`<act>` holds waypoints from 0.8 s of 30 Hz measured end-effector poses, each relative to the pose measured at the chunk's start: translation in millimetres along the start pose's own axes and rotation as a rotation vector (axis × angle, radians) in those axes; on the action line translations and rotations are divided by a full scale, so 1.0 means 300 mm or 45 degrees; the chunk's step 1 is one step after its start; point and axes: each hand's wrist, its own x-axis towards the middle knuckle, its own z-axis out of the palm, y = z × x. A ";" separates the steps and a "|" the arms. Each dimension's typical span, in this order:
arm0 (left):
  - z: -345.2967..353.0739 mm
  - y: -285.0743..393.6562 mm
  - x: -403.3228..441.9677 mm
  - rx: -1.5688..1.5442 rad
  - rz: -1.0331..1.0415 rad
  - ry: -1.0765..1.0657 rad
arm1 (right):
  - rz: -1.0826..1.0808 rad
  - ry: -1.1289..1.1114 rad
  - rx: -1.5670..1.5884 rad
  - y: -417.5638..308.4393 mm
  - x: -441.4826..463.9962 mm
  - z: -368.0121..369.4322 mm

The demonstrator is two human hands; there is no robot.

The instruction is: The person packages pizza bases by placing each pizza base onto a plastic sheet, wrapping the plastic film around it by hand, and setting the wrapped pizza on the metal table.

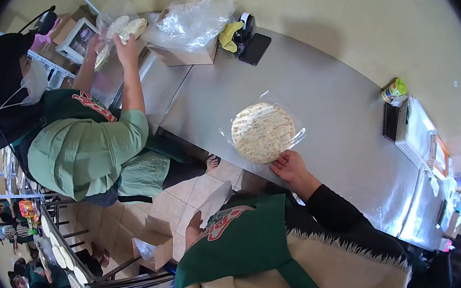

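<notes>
A round, pale flatbread with brown speckles [263, 132] lies in a clear plastic bag on the metal table [329, 117]. At its lower edge is my right hand [294, 172], thumb and fingers closed on the bagged bread's rim. My left hand [194, 227] is low, near the front of the green apron [246, 238], beside a translucent plastic sheet or bag [214, 199]. Its fingers are partly hidden, and its hold on the plastic is unclear.
A co-worker at the left holds bagged flatbreads [131, 29]. Beyond stand a cardboard box of plastic bags [190, 52], a black phone [255, 49] and a yellow cloth [230, 36]. At right are a white basket [417, 141] and a green-lidded container [393, 90].
</notes>
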 end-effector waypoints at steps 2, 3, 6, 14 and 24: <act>-0.056 -0.092 0.087 -0.171 0.021 -0.045 | -0.018 0.065 0.045 -0.003 0.002 0.036; -0.085 -0.145 0.128 -0.341 0.043 -0.081 | -0.057 0.003 0.106 -0.002 0.015 0.040; -0.150 -0.164 0.185 -0.287 0.031 -0.141 | -0.149 -0.124 0.270 0.023 0.051 0.081; -0.257 -0.071 0.409 -0.007 0.362 -0.423 | -0.399 -0.272 0.467 0.051 0.078 0.159; -0.229 1.025 1.254 1.540 1.709 1.330 | -0.490 -0.314 0.440 -0.073 -0.017 -0.021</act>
